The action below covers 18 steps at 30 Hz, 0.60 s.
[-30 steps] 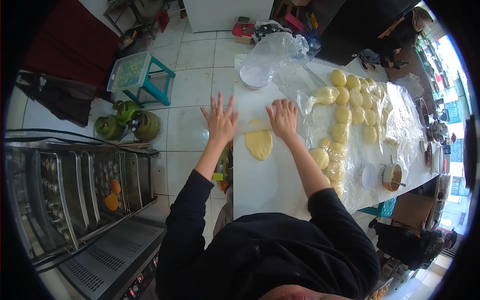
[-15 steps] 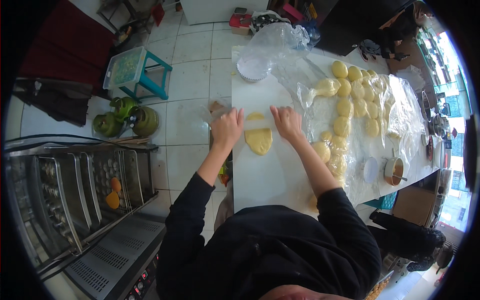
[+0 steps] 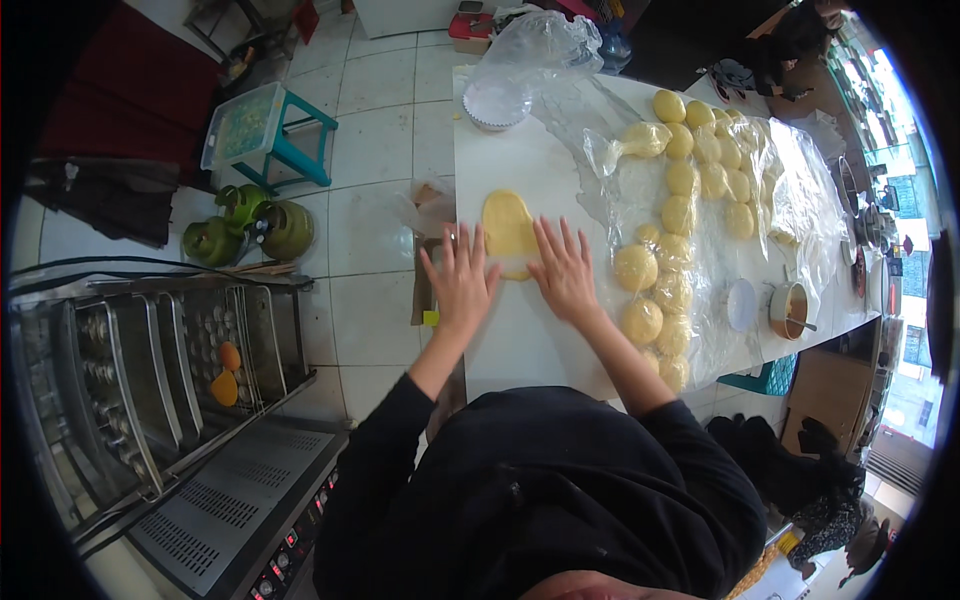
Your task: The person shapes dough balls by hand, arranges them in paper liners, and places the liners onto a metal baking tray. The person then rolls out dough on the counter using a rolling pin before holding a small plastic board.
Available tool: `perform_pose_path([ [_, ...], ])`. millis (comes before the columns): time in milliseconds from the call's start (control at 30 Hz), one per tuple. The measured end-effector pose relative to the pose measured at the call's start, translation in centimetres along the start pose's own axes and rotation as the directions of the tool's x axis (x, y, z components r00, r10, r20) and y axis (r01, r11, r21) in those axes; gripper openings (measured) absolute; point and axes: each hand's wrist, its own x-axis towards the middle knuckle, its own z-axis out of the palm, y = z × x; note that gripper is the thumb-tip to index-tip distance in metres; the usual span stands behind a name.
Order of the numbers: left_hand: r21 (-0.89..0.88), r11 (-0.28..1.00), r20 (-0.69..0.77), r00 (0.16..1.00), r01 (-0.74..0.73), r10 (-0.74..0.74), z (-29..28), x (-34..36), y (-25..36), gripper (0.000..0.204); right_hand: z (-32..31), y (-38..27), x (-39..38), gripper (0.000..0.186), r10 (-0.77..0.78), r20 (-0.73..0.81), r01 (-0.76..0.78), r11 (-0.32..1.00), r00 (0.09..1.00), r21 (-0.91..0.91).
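Note:
A flattened oval of yellow dough (image 3: 510, 222) lies on the white table. A pale bar, seemingly a white rolling pin (image 3: 512, 264), crosses its near end and blends with the tabletop; a strip of dough shows on the near side. My left hand (image 3: 462, 278) is over the bar's left end, fingers stretched out and spread. On the other end lies my right hand (image 3: 566, 272), also open, its fingertips beside the dough's right edge. Both palms hide the bar's ends. To the right, several round dough balls (image 3: 636, 267) sit under clear plastic sheeting (image 3: 655, 205).
A clear plastic bag (image 3: 540, 55) and a white round container (image 3: 496, 105) are at the table's far end. A bowl with a utensil (image 3: 788, 310) and a white lid (image 3: 741, 305) stand right. Green gas cylinders (image 3: 283, 230) and a tray rack (image 3: 160, 390) are left, on the tiled floor side.
My hands have gone from curled at the bar's ends to spread flat. The bar has come nearer to me, and more of the dough shows on its far side, longer than before.

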Motion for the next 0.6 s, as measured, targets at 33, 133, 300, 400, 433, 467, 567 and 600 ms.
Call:
perform_pose_path([
  [33, -0.078, 0.997, 0.024, 1.0, -0.004, 0.005, -0.4, -1.7, 0.2, 0.049, -0.5, -0.5, -1.5, 0.052, -0.012, 0.001, 0.012, 1.0, 1.0, 0.008],
  [133, -0.28, 0.96, 0.349, 0.934, 0.024, 0.079, -0.5, -4.3, -0.9, 0.053, -0.3, 0.4, -3.9, 0.056, -0.068, 0.106, 0.067, 0.998, 0.992, 0.01],
  [300, -0.209, 0.974, 0.165, 0.979, -0.083, 0.119, 0.0, 0.4, -1.9, 0.055, -0.5, 1.9, 0.5, 0.052, -0.065, 0.049, 0.064, 0.997, 0.997, 0.039],
  [400, -0.062, 0.993, -0.001, 0.995, -0.103, 0.103, 0.2, 5.2, -1.5, 0.055, 0.0, 2.9, 5.4, 0.047, -0.015, -0.087, 0.012, 0.999, 0.996, -0.044],
  [433, 0.043, 0.992, -0.043, 0.992, -0.116, 0.118, 0.4, 6.6, -1.5, 0.056, 0.3, 3.6, 7.4, 0.044, -0.025, -0.15, 0.011, 0.995, 0.988, -0.096],
  [467, 0.044, 0.992, -0.045, 0.992, -0.118, 0.12, 0.6, 8.0, -1.7, 0.056, 0.4, 4.0, 9.0, 0.043, -0.038, -0.212, 0.006, 0.989, 0.976, -0.148],
  [567, 0.101, 0.993, -0.233, 0.969, -0.059, 0.081, 1.8, 12.8, -2.7, 0.043, 0.7, 5.3, 13.9, 0.035, 0.015, -0.1, -0.009, 0.998, 0.995, 0.063],
  [600, -0.008, 0.999, -0.129, 0.991, 0.039, -0.039, 2.0, 14.1, -3.5, 0.033, 0.7, 5.4, 15.6, 0.035, 0.009, -0.107, -0.002, 0.998, 0.994, 0.063],
])
